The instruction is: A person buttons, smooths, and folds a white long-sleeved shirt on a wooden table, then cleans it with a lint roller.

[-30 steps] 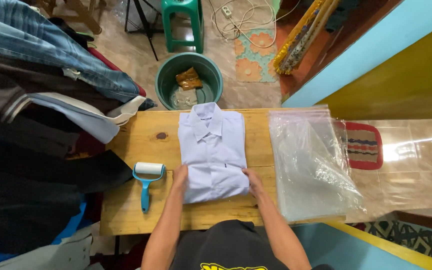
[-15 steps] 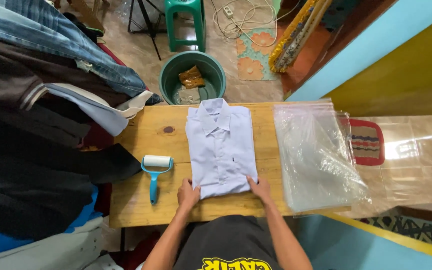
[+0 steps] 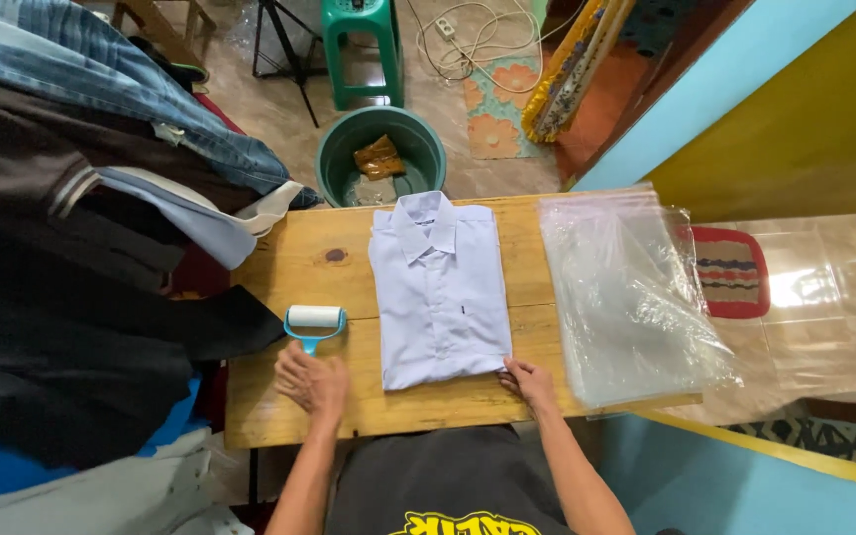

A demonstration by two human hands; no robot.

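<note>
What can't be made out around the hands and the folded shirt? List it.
- Head view: lint roller handle, covered by the left hand, so its grip can't be judged.
- Right hand fingertips at the white shirt corner: on or under the cloth, unclear.
- Green bucket contents: too small to identify.
- Clothes pile: cut off by the left edge.

Bare table point(image 3: 349, 260) between clothes pile point(image 3: 71, 267) and shirt point(image 3: 440, 287)

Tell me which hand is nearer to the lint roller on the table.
Left. The left hand lies over the blue handle of the lint roller, just below its white roll. The right hand rests across the table at the folded shirt's bottom right corner.
</note>
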